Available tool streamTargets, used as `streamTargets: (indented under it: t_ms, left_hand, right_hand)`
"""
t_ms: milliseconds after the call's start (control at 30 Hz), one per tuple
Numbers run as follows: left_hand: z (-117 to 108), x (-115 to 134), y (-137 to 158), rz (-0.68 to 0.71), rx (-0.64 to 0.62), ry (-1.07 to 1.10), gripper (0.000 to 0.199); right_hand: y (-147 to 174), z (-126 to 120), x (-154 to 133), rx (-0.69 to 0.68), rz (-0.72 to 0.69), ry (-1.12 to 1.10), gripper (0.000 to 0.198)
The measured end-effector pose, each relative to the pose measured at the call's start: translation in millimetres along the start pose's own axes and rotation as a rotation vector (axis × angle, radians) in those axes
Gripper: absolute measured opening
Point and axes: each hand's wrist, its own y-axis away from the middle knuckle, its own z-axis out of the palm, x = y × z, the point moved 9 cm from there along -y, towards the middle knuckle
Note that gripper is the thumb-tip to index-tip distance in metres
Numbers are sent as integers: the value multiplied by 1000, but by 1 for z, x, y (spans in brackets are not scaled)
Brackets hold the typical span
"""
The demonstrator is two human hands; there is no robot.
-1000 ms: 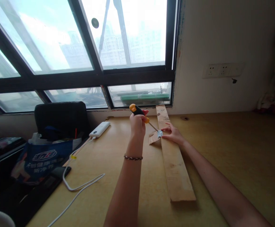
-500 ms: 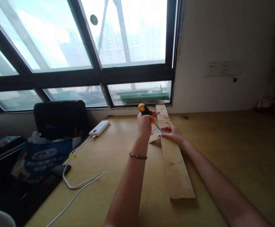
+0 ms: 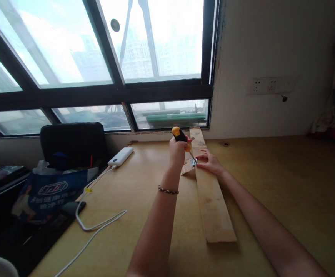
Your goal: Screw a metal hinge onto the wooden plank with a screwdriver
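Observation:
My left hand [image 3: 179,150] is wrapped round a yellow-and-black screwdriver [image 3: 180,134], its shaft slanting down to the right. The tip meets a small metal hinge [image 3: 194,162], where a screw is too small to make out. This hinge lies across the edge of a long wooden plank [image 3: 213,204] and a short wooden piece [image 3: 188,167] on its left. From the right, my right hand [image 3: 210,162] rests over the plank, thumb and fingertips closed in on the hinge's right side.
The plank lies on a wooden desk [image 3: 285,200]. To the left are a white power bank [image 3: 121,156] with a white cable [image 3: 98,228], a blue bag [image 3: 52,196] and a black chair [image 3: 73,144]. Behind the desk stand the window and a wall with sockets [image 3: 271,85].
My left hand and the screwdriver handle have shifted slightly to the right, and the handle stands a little steeper. The right hand keeps its place at the hinge.

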Motion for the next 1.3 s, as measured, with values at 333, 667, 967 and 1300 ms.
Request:
streamTargets:
  t_ms: [333, 667, 967, 1300]
  left_hand:
    - [23, 10, 4, 78, -265, -181, 27]
    - [13, 24, 0, 174, -283, -504, 29]
    - [10, 18, 0, 160, -218, -520, 47]
    - [27, 43, 12, 209, -225, -445, 42]
  right_hand:
    - [0, 0, 1, -9, -1, -14, 72]
    - [0, 1, 1, -11, -12, -28, 70]
    - [-1, 2, 2, -5, 3, -33, 70]
    - [-1, 1, 5, -8, 15, 6, 71]
